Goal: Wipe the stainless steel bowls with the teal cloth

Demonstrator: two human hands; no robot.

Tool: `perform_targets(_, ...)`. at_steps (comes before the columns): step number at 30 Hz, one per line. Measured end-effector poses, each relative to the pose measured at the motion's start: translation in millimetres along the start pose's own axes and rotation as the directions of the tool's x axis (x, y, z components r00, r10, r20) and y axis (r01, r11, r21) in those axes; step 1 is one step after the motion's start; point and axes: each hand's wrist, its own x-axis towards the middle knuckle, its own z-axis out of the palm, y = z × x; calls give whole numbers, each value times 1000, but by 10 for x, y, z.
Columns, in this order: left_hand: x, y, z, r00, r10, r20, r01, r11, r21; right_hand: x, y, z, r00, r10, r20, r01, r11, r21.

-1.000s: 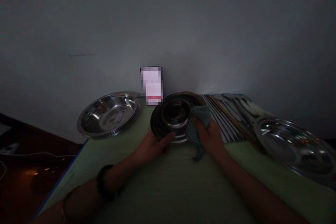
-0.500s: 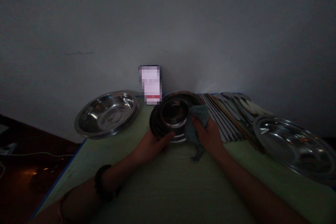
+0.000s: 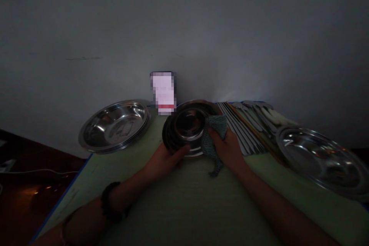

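A round stainless steel bowl [image 3: 188, 123] is at the centre of the view, tilted a little toward me. My left hand [image 3: 167, 159] grips its near left rim, thumb over the edge and the other fingers hidden beneath. Against the bowl's right side, my right hand [image 3: 227, 146] is closed on a grey-green cloth [image 3: 211, 146], pressing it to the rim. One end of the cloth dangles below the hand. Whether the bowl rests on the table [image 3: 173, 207] or is raised a little, I cannot tell.
Stacked steel basins [image 3: 115, 127] stand at the left, and another steel basin [image 3: 323, 161] lies at the right. Between bowl and right basin are a row of chopsticks [image 3: 242, 130] and several spoons [image 3: 258, 117]. A phone [image 3: 163, 92] leans against the wall [image 3: 184, 27].
The whole view has shifted slightly. Both hands keep their hold on bowl and cloth, with hardly any visible movement between them.
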Motion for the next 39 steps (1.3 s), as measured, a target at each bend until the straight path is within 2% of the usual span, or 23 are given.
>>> perform_targets(11,-2,25,1,1000,-3,-22,3,1000,-18,-3,11,4,1000,-16,11,16,1000,4)
perform_targets(18,-2,19,9,1000,-1,1,1,998,-55,1,23,4,1000,-7,22,7,1000,-4)
perform_targets(39,-1,-1,-2,1000,-17,-20,17,1000,19,7,20,11,1000,-3,11,3,1000,-24)
